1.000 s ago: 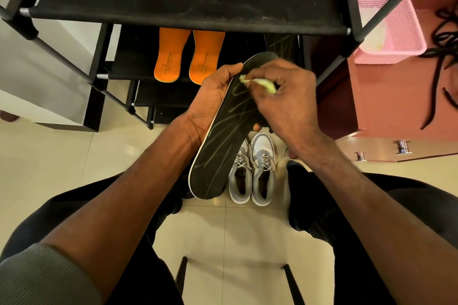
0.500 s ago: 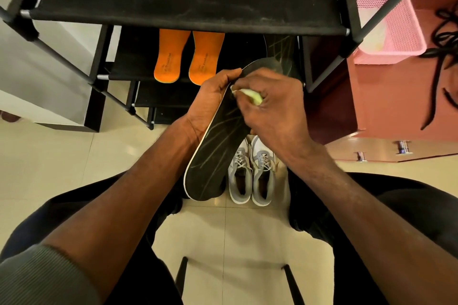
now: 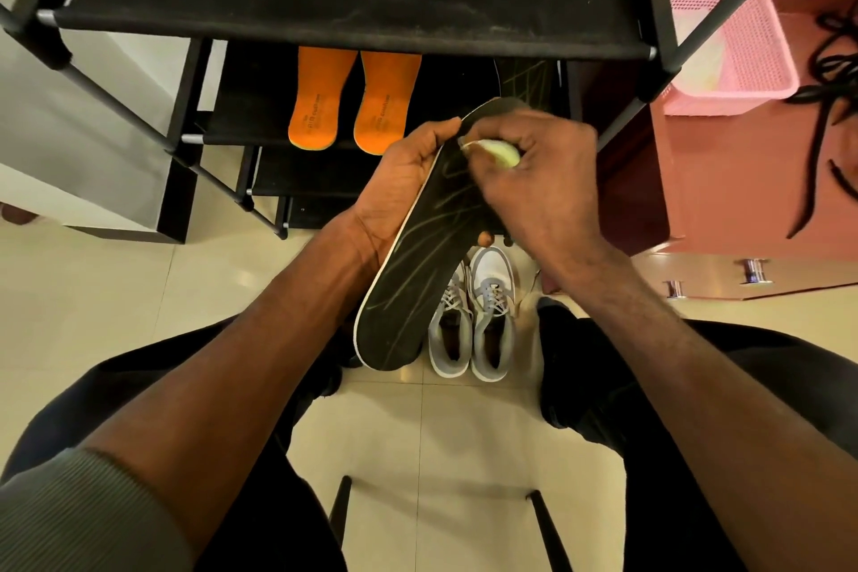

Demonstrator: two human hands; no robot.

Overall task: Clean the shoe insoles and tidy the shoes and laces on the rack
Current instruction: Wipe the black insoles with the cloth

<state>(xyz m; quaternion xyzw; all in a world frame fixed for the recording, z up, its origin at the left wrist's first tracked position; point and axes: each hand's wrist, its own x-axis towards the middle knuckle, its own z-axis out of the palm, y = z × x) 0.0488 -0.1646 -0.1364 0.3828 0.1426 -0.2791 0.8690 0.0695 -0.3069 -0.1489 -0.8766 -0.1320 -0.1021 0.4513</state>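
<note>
My left hand (image 3: 403,181) grips a long black insole (image 3: 418,274) with yellow-green lines by its left edge, holding it tilted over the floor. My right hand (image 3: 534,181) pinches a small yellow-green cloth (image 3: 503,152) against the insole's upper end. Two orange insoles (image 3: 355,100) lie side by side on a lower shelf of the black shoe rack (image 3: 325,21). Another black lined insole (image 3: 529,77) shows partly on that shelf's right side. A pair of grey and white sneakers (image 3: 473,320) stands on the tile floor below the held insole. Black laces (image 3: 831,74) lie on the reddish surface at right.
A pink mesh basket (image 3: 738,37) sits on the reddish cabinet (image 3: 743,181) to the right of the rack. My knees in dark trousers flank the sneakers. Two dark stool legs (image 3: 339,520) show at the bottom. Beige tiles cover the floor.
My right hand with the cloth slid left along the insole's upper end, then back to the right. The insole shifted slightly with it; my left hand kept its grip.
</note>
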